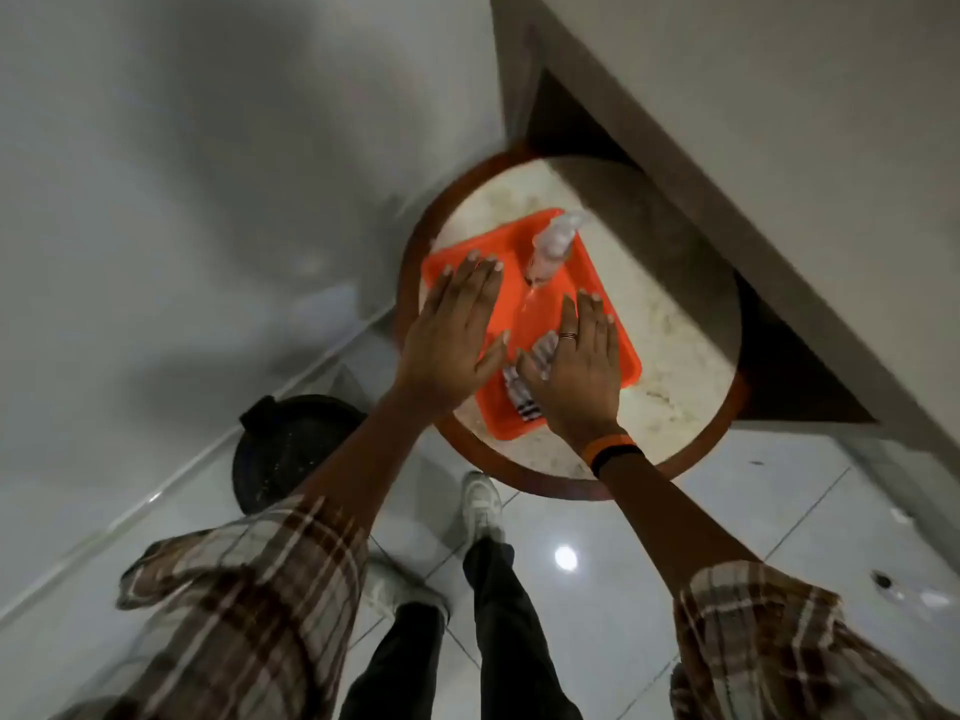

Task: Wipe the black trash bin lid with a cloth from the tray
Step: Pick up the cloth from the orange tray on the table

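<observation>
An orange tray (615, 324) lies on a round marble-topped table (670, 324). A striped cloth (522, 397) lies in the tray's near part, mostly hidden under my right hand (576, 366). My left hand (452, 335) hovers flat over the tray's left edge, fingers spread, holding nothing. My right hand is flat too, fingers apart, over the cloth; whether it touches the cloth I cannot tell. The black trash bin lid (291, 439) sits on its bin on the floor, left of the table and below my left forearm.
A clear spray bottle (553, 241) lies in the tray's far part. A grey wall ledge (727, 200) overhangs the table at the right. White wall stands at the left. My feet are on glossy floor tiles (675, 543) before the table.
</observation>
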